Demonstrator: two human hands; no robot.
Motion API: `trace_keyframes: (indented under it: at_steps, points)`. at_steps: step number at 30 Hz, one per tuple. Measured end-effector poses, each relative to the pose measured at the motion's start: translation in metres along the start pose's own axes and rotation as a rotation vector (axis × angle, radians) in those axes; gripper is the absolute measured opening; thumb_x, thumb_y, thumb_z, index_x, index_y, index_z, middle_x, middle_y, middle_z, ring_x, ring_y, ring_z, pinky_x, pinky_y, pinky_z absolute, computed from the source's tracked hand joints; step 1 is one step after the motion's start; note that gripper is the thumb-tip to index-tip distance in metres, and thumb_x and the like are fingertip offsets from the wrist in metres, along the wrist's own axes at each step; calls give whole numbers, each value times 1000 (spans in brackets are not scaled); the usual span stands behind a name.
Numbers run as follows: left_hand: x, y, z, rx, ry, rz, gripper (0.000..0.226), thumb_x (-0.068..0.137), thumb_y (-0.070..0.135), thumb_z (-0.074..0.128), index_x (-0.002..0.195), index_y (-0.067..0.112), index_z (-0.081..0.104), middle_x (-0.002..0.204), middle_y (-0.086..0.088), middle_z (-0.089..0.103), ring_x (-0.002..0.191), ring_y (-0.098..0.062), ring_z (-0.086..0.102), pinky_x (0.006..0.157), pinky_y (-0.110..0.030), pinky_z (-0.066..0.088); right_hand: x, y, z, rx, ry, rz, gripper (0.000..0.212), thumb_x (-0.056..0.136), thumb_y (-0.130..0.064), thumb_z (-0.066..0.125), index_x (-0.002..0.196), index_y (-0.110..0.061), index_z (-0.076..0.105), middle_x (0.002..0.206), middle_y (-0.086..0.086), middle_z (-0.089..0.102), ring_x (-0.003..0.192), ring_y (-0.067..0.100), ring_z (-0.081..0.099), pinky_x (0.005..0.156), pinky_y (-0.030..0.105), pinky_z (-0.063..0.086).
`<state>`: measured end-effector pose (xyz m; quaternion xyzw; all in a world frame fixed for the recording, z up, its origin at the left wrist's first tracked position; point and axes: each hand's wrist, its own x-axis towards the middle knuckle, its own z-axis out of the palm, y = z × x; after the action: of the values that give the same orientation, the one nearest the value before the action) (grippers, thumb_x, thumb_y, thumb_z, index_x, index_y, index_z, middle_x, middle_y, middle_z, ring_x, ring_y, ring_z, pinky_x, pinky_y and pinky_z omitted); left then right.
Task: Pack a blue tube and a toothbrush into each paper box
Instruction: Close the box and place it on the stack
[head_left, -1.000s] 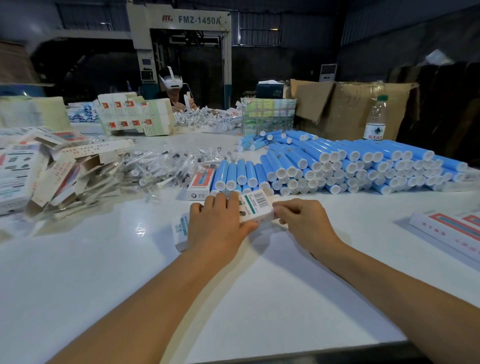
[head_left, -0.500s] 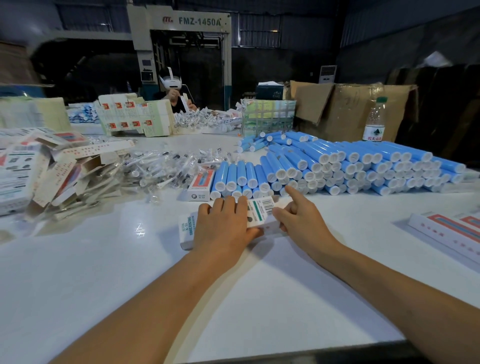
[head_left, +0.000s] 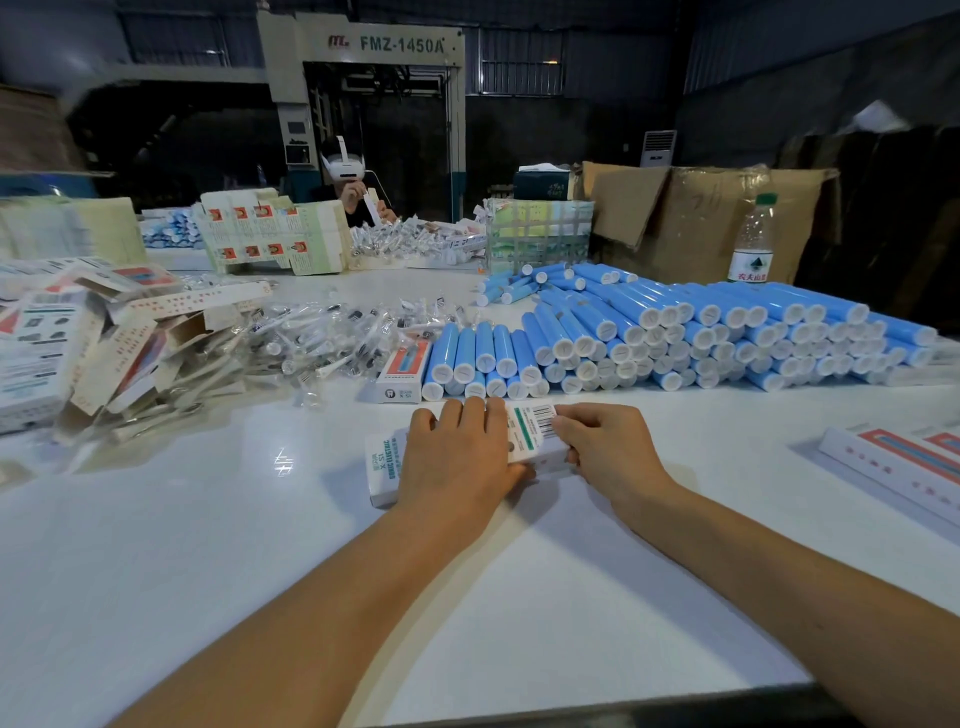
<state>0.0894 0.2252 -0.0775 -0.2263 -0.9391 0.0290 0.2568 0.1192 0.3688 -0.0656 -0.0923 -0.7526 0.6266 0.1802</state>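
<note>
A white paper box (head_left: 535, 431) with a barcode lies flat on the white table (head_left: 208, 545) in front of me. My left hand (head_left: 460, 457) lies over its middle with the thumb curled under the near edge. My right hand (head_left: 605, 449) holds the box's right end, fingers curled round it. Behind the box a large pile of blue tubes (head_left: 675, 332) with white caps stretches to the right. Wrapped toothbrushes (head_left: 322, 343) lie in a heap to the left of the tubes. What the box holds is hidden.
Flat unfolded boxes (head_left: 78, 353) pile up at the left. One closed box (head_left: 402, 371) lies by the tubes, more packed boxes (head_left: 904, 462) at the right edge. A water bottle (head_left: 753, 244) and cardboard stand behind. Another person (head_left: 353, 182) sits across the table.
The box has slid a little to the right and turned slightly. My right hand's fingers have curled back round the box's end after the index finger pointed out.
</note>
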Motion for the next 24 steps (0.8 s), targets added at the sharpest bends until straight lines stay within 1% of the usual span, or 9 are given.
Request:
trace_keyframes:
  at_steps: [2, 10, 13, 15, 16, 19, 21, 22, 24]
  points:
    - [0, 0, 0, 9, 13, 14, 70, 93, 60, 33, 142, 12, 23, 133, -6, 42, 117, -24, 41, 91, -38, 31, -1, -2, 1, 17, -26, 43, 17, 93, -1, 53, 91, -2, 70, 72, 2, 63, 40, -3, 51, 41, 8, 36]
    - [-1, 0, 0, 11, 34, 25, 68, 93, 59, 33, 141, 12, 26, 131, -5, 43, 115, -23, 42, 89, -36, 31, -8, -12, -1, 132, -85, 102, 31, 93, 5, 46, 72, -10, 64, 57, -4, 60, 35, -1, 52, 37, 10, 37]
    - [-1, -1, 0, -1, 37, 11, 69, 92, 61, 32, 143, 13, 24, 133, -4, 43, 117, -22, 42, 89, -35, 32, -4, -6, -2, -237, -84, -48, 24, 95, -8, 50, 82, -12, 69, 78, -1, 63, 59, 3, 57, 52, 17, 43]
    - [-1, -3, -1, -20, 52, -24, 68, 92, 61, 32, 142, 15, 24, 134, -3, 42, 119, -21, 41, 89, -34, 32, 1, -1, -5, -542, 0, -280, 19, 95, -21, 54, 104, -13, 68, 97, -4, 55, 83, 10, 53, 65, 19, 40]
    - [0, -4, -3, -33, 61, -48, 69, 92, 62, 31, 142, 16, 24, 135, -2, 42, 119, -21, 41, 90, -34, 32, 4, 0, -7, -567, 64, -352, 29, 93, -27, 57, 120, -16, 62, 108, -5, 46, 96, 10, 47, 74, 19, 37]
    - [1, -7, -6, -66, 94, -105, 74, 89, 67, 29, 143, 16, 25, 133, -1, 44, 118, -20, 43, 89, -32, 32, 10, 0, -12, -303, 123, -269, 69, 84, -35, 69, 143, -26, 33, 127, -6, 33, 117, 13, 40, 93, 30, 41]
    - [0, -6, -6, -70, 100, -98, 75, 88, 68, 28, 142, 16, 24, 132, 0, 44, 117, -20, 43, 89, -32, 31, 12, -2, -11, 93, -9, 22, 80, 82, -26, 73, 146, -28, 24, 125, 5, 56, 104, 23, 61, 78, 37, 54]
    - [-1, -6, -6, -67, 99, -84, 75, 88, 68, 27, 143, 16, 24, 132, 0, 44, 117, -20, 43, 89, -32, 31, 13, -1, -9, 314, -88, 179, 79, 83, -19, 71, 146, -25, 25, 110, 11, 68, 90, 27, 69, 68, 38, 57]
    - [-2, -5, -5, -69, 94, -60, 75, 88, 68, 26, 143, 17, 23, 133, 0, 43, 117, -19, 42, 90, -31, 31, 15, -2, -9, 569, -207, 372, 61, 87, -8, 64, 140, -6, 35, 92, 17, 73, 78, 30, 72, 58, 37, 58]
